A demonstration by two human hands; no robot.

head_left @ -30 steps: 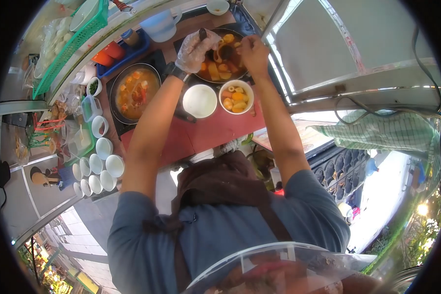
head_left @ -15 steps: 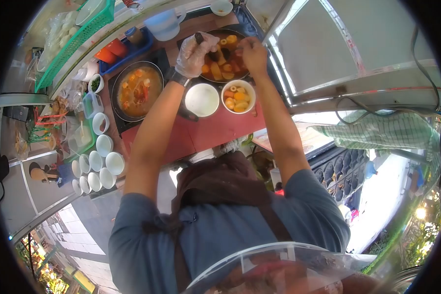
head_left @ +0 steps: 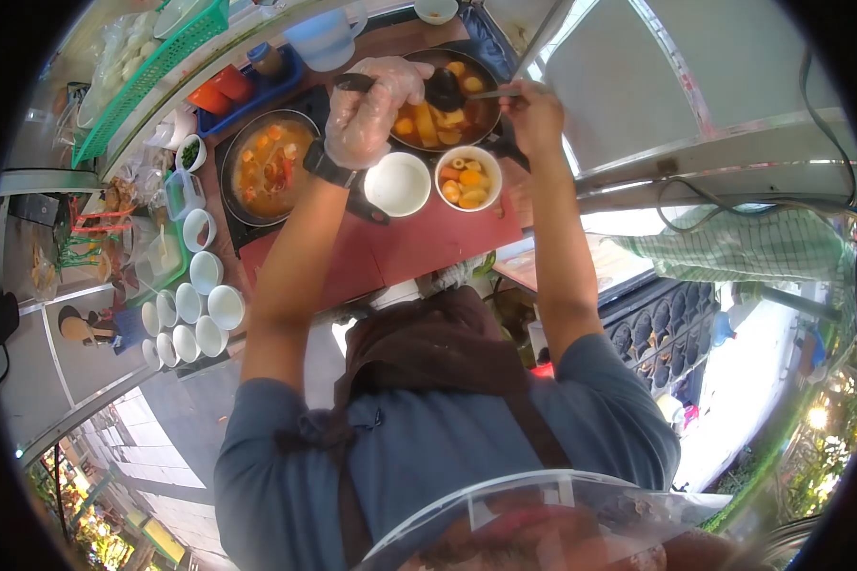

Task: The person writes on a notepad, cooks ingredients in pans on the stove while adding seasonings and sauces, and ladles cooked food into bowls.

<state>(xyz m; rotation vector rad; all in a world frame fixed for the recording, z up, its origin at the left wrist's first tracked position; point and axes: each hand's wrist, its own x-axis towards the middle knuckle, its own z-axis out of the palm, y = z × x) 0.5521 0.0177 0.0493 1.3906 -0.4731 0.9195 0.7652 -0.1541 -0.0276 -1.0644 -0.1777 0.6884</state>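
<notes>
My left hand (head_left: 371, 119), in a clear plastic glove, is closed around the handle of a black ladle (head_left: 445, 90) over the near pan (head_left: 445, 52). That pan holds orange and yellow pieces in reddish broth. My right hand (head_left: 535, 119) pinches a thin metal utensil (head_left: 495, 94) at the pan's right edge. Its far end meets the ladle's bowl, and I cannot make out its tip. Below the pan, a white bowl (head_left: 397, 185) with nothing visible in it sits beside another white bowl (head_left: 468, 178) filled with cut food pieces.
A second pan of broth (head_left: 269, 169) stands to the left. Several white cups (head_left: 189, 303) are grouped at the counter's left end. A blue tray (head_left: 290, 74) carries orange cups (head_left: 230, 84), near a pale blue pitcher (head_left: 322, 40). The red counter (head_left: 428, 246) runs along the front.
My left hand has drawn back a little to the left and turned. My right hand has moved right and lower, away from the pan's middle, and its metal utensil now shows plainly.
</notes>
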